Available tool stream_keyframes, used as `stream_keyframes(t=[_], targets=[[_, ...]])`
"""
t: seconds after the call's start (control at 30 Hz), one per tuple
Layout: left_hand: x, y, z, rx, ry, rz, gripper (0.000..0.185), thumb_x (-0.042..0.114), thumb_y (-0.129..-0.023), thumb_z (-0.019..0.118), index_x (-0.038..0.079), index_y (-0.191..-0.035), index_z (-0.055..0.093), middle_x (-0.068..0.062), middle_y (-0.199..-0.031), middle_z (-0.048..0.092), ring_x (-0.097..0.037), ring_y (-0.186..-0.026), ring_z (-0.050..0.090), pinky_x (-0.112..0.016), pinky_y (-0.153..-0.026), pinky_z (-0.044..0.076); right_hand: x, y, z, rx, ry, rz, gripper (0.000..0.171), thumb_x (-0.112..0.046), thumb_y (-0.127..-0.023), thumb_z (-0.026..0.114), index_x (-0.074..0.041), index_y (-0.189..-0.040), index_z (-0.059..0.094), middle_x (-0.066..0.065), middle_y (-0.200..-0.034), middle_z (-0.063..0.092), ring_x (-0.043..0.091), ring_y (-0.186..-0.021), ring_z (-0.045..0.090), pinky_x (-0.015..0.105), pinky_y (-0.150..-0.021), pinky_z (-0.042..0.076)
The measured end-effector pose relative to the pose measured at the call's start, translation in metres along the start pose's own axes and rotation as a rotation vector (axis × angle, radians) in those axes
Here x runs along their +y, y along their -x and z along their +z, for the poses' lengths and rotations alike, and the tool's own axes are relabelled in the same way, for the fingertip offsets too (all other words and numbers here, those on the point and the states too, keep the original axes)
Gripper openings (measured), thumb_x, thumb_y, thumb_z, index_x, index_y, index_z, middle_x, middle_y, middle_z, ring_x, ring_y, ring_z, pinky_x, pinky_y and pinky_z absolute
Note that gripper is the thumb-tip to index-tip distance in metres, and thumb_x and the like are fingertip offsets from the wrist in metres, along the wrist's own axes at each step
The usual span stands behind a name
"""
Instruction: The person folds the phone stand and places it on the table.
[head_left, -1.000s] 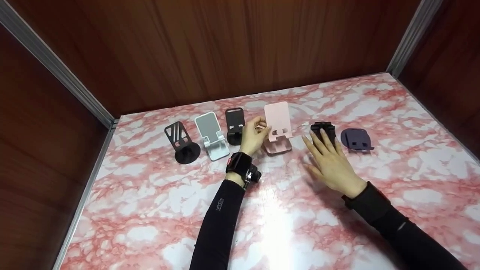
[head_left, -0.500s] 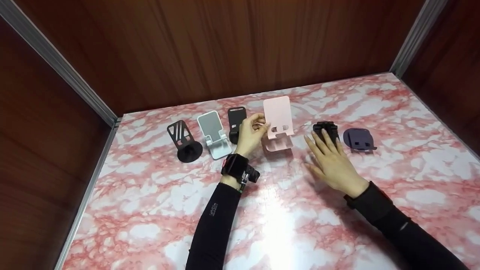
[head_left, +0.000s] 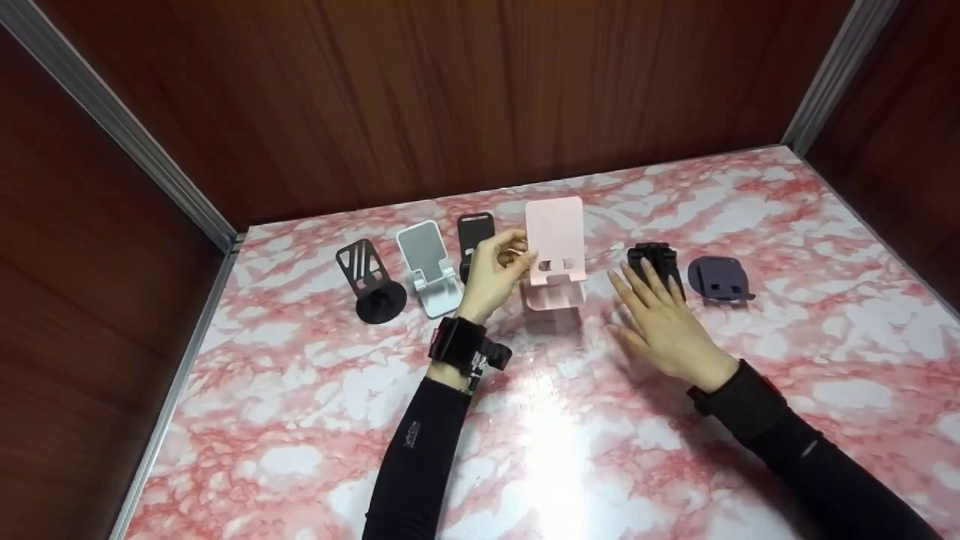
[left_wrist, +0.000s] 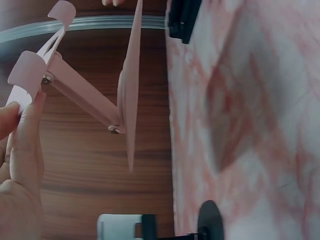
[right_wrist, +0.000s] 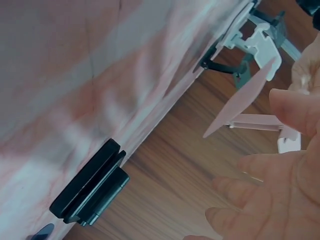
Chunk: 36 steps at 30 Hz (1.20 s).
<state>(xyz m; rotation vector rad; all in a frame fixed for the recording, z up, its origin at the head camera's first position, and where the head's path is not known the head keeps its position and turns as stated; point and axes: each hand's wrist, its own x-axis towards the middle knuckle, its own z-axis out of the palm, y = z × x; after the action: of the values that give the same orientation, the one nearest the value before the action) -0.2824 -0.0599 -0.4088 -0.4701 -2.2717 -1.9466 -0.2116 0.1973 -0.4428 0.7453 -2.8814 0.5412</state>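
In the head view my left hand pinches a pink phone stand at the left edge of its upright plate, thumb in front. The left wrist view shows its flat base plate raised off the table, with a shadow beneath, and its hinged arm unfolded. My right hand is spread with straight fingers over a folded black phone stand, its fingertips overlapping it in the head view. From the right wrist, that black stand lies apart from the fingers.
To the left stand a black phone stand with round base, a white-and-grey one and another black one, partly behind my left hand. A folded dark purple stand lies at right. Wooden panels enclose the marbled table.
The pink stand has risen off the table and turned to face the head camera more squarely. My left wrist and forearm have shifted left. The right hand stays nearly in place.
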Motion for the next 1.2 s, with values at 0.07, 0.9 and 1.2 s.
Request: stream_keyframes(t=[0.07, 0.9, 1.2], targets=[[0.004, 0.004, -0.002, -0.006, 0.002, -0.003, 0.025, -0.001, -0.091, 0.065, -0.010, -0.114, 0.063, -0.009, -0.091, 0.063, -0.005, -0.071, 0.060, -0.024, -0.068, 0.061, -0.001, -0.001, -0.001, -0.009, -0.014, 0.004, 0.069, -0.027, -0.102, 0.053, -0.003, -0.157, 0.018, 0.022, -0.165, 0.011, 0.045, -0.151, 0.003, 0.066, -0.121, 0.002], [0.031, 0.055, -0.007, -0.056, 0.027, 0.047, 0.027, -0.001, -0.091, 0.065, -0.011, -0.115, 0.060, -0.021, -0.096, 0.064, -0.007, -0.077, 0.062, -0.031, -0.073, 0.063, -0.012, -0.024, 0.010, -0.164, -0.780, 0.046, 0.060, -0.028, -0.107, 0.043, 0.000, -0.155, 0.024, 0.024, -0.154, 0.038, 0.036, -0.140, 0.041, 0.053, -0.116, 0.035], [0.031, 0.062, -0.009, -0.059, 0.026, 0.043, 0.026, -0.001, -0.090, 0.066, -0.011, -0.113, 0.061, -0.019, -0.094, 0.064, -0.007, -0.075, 0.061, -0.032, -0.070, 0.063, -0.014, -0.028, 0.016, -0.331, -1.436, 0.169, 0.060, -0.011, -0.102, 0.052, 0.007, -0.152, 0.025, -0.001, -0.131, 0.065, 0.013, -0.109, 0.067, 0.031, -0.095, 0.056]])
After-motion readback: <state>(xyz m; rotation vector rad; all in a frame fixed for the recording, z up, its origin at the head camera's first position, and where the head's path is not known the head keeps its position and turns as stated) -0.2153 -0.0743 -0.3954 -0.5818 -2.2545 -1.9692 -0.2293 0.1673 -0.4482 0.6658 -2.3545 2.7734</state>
